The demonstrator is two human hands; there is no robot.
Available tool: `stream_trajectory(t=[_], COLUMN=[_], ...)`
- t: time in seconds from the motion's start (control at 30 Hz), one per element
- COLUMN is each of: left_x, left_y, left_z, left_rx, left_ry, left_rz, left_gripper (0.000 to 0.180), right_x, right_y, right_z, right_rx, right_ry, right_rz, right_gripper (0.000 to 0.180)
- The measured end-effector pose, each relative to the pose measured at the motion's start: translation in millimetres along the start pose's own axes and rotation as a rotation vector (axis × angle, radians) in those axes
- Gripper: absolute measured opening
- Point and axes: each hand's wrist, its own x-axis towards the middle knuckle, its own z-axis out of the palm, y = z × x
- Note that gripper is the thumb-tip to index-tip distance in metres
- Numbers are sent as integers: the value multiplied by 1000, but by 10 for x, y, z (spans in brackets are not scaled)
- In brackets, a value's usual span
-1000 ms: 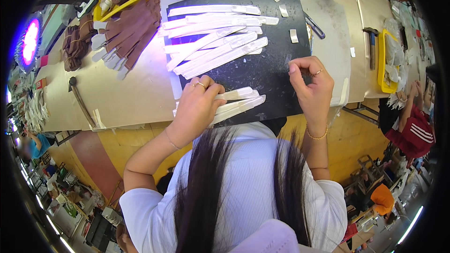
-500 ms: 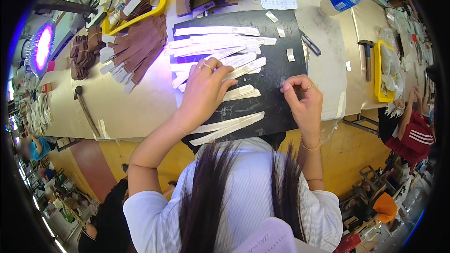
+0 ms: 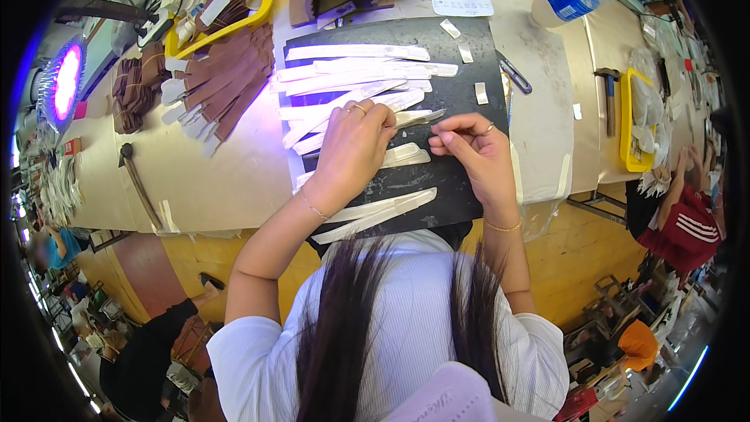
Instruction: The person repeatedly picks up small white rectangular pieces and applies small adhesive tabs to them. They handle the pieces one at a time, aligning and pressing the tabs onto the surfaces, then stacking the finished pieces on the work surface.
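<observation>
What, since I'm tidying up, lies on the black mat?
On the black mat lie white strips and small pale pieces; what the left hand covers can't be seen.

Left grip (image 3: 351,141) curled (downward), right grip (image 3: 478,155) pinched

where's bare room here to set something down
Bare: tabletop between brown strips, left-side hammer and black mat; pale sheet between utility knife and small white tag. Crowded: the mat's middle, with white strips, left hand and right hand.
</observation>
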Motion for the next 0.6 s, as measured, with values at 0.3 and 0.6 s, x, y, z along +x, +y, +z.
stream_trajectory(t=[0.3, 0.6], left_x=[105, -25], left_y=[249, 425], left_z=[-575, -594], left_rx=[-448, -213], left_ry=[-102, 79], left_rz=[-188, 133], left_gripper=[18, 13], right_x=[11, -38], right_y=[-327, -416], right_z=[490, 490], right_rx=[-726, -804], right_ry=[96, 63], right_rz=[-529, -676], right_gripper=[19, 15])
